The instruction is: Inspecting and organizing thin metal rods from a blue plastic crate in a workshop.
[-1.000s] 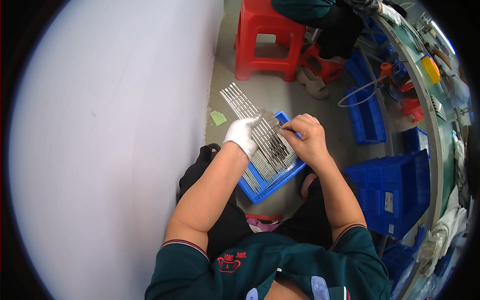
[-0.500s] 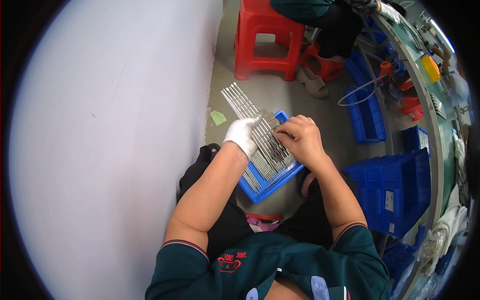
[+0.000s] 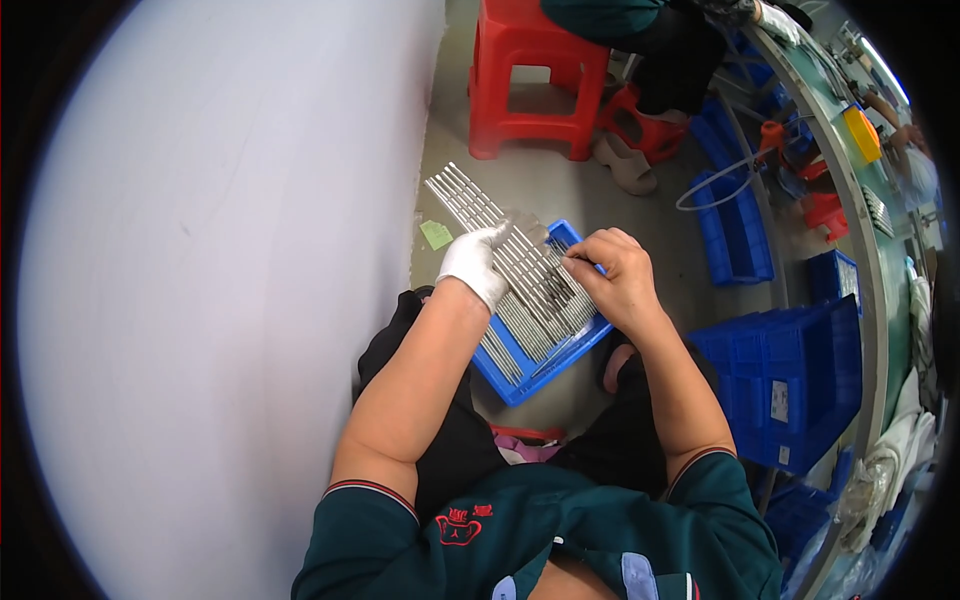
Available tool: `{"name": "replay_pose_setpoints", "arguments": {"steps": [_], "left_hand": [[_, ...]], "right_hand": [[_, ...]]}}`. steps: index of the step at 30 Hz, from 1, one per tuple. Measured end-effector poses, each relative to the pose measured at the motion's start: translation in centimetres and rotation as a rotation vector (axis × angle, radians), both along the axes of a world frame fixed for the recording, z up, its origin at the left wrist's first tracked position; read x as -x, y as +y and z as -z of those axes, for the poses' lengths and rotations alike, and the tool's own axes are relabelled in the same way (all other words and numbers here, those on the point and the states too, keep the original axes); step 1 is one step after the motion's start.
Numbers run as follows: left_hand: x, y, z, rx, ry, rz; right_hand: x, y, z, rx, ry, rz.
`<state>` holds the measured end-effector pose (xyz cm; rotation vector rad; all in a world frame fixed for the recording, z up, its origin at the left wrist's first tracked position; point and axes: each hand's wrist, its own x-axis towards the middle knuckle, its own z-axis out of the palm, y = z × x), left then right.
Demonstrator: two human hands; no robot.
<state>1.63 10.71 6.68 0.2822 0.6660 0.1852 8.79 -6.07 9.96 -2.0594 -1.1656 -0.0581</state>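
We hold a row of slim metal rods [image 3: 463,198] in the white-gloved left hand [image 3: 474,262], its thumb over them and grey fingertips showing at their far edge, so it is closed around the row. The rods slant over the blue tray [image 3: 516,393], their upper ends reaching past its far left side. Our bare right hand [image 3: 617,277] is above the tray's right side, near the row, thumb and fingertips drawn close together (we cannot tell whether anything is pinched between them). Inside the tray we see more rods [image 3: 523,328] lying side by side, with a smaller group along its left wall. On the floor, left of the tray, is a green paper slip [image 3: 436,235]; beyond the tray stands a red stool [image 3: 522,50]. Right of the tray we have stacked blue crates [image 3: 745,365], and farther right a green tabletop [image 3: 893,290]
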Motion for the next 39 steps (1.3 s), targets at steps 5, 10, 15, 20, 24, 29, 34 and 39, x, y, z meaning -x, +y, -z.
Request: {"name": "replay_pose_setpoints", "arguments": {"steps": [5, 10, 15, 20, 24, 29, 34, 39], "left_hand": [[-0.1, -0.1, 0.4, 0.004, 0.013, -0.016], [-0.3, 0.0, 0.7, 0.053, 0.014, 0.018], [-0.2, 0.2, 1.1, 0.004, 0.010, 0.019], [-0.2, 0.3, 1.5, -0.045, 0.014, 0.020], [-0.2, 0.4, 1.6, -0.078, 0.049, -0.002], [0.0, 0.1, 0.6, 0.013, 0.011, 0.000], [0.0, 0.3, 0.4, 0.016, -0.014, 0.017], [0.0, 0.2, 0.3, 0.010, -0.024, 0.012]], "right_hand": [[0.0, 0.0, -0.4, 0.000, -0.107, -0.071], [0.1, 0.2, 0.1, 0.062, -0.237, -0.102], [0.5, 0.1, -0.5, 0.010, -0.172, -0.052], [0.5, 0.3, -0.1, -0.129, 0.012, -0.017], [0.6, 0.2, -0.7, -0.111, 0.010, 0.010], [0.5, 0.3, 0.2, -0.021, 0.059, -0.058], [0.4, 0.4, 0.2, -0.041, -0.007, -0.060], [0.4, 0.3, 0.1, -0.035, 0.020, -0.048]]}}
